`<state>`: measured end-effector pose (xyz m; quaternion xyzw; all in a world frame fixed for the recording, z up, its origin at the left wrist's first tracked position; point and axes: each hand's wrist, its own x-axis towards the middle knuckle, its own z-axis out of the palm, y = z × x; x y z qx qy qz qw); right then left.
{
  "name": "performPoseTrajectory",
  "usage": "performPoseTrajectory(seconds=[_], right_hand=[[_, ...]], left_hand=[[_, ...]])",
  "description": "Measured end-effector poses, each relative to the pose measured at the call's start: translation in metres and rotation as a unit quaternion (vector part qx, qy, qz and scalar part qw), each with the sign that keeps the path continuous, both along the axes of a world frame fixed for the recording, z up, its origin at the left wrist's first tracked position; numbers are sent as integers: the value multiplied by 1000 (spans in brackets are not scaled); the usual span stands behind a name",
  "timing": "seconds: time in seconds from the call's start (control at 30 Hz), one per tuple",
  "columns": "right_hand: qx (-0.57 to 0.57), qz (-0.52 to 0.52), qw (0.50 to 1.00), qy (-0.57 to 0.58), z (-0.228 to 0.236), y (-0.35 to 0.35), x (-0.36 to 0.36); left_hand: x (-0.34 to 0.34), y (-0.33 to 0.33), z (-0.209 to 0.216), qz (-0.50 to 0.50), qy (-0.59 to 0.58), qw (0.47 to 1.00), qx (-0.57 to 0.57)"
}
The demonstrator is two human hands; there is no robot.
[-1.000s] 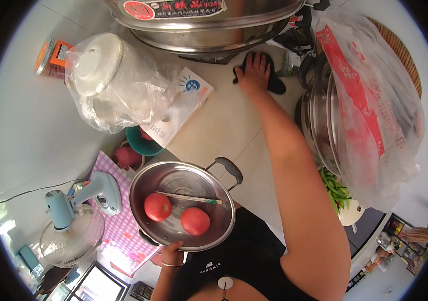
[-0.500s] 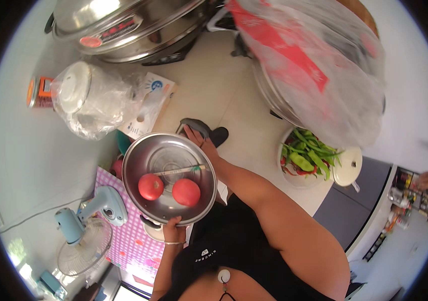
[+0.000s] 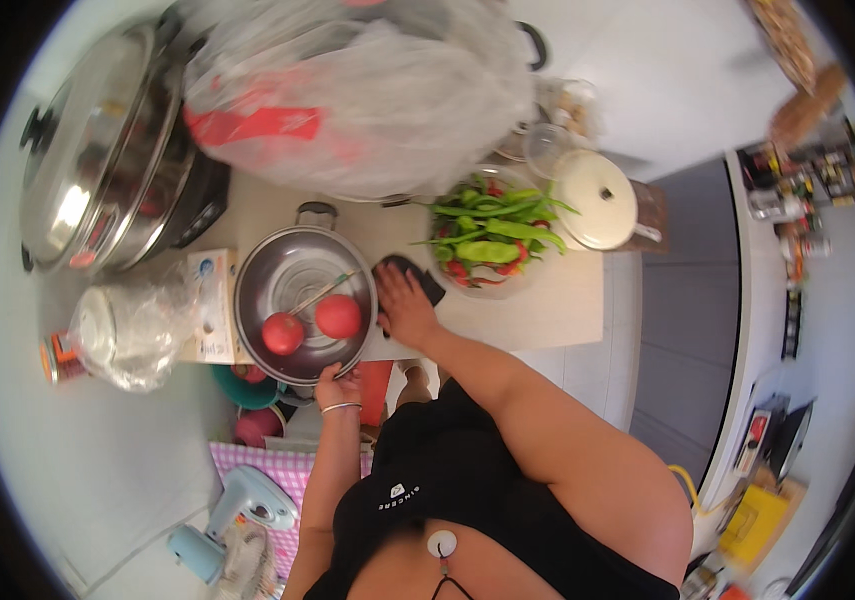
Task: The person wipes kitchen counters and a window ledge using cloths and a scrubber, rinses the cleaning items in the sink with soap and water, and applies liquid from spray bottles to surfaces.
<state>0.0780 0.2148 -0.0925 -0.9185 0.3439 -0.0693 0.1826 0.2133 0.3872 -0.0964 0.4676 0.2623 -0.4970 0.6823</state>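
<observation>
A round steel pan (image 3: 292,255) with looped handles sits at the counter's front edge. Inside it are two red tomatoes (image 3: 338,316) and a slim stick-like tool (image 3: 323,292) whose kind I cannot make out. My left hand (image 3: 338,384) grips the near rim, thumb over the edge. To the right of the pan, my right hand (image 3: 407,310) lies with fingers stretched out over a dark, flat object (image 3: 417,275), partly hidden beneath them. A bowl (image 3: 492,285) heaped with green peppers (image 3: 492,240) and some red ones stands farther right.
A large steel steamer (image 3: 97,150) stands far left, beside a wide vessel under a plastic bag (image 3: 367,110). Left of the pan are a carton (image 3: 215,310) and a bag-wrapped jar (image 3: 107,325). A lidded cream pot (image 3: 597,200) sits right. Below left is a blue fan (image 3: 257,495).
The pan has come to the counter, still held by my left hand. My right hand has moved from its far rim to the dark object beside it. My view has turned rightward.
</observation>
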Motion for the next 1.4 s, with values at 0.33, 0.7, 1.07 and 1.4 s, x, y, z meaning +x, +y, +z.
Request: performPoseTrajectory(seconds=[0.33, 0.7, 1.07, 1.4], right_hand=[[-35, -148, 988, 35, 5, 49, -192], [-72, -452, 887, 63, -15, 47, -288], [53, -577, 805, -127, -37, 25, -385], [187, -783, 577, -135, -123, 196, -631]], left_hand=[[13, -27, 4, -91, -10, 996, -20], [2, 41, 34, -376, 12, 927, -3], [-61, 68, 65, -364, -77, 926, 68], [-292, -3, 54, -608, -111, 783, 64]])
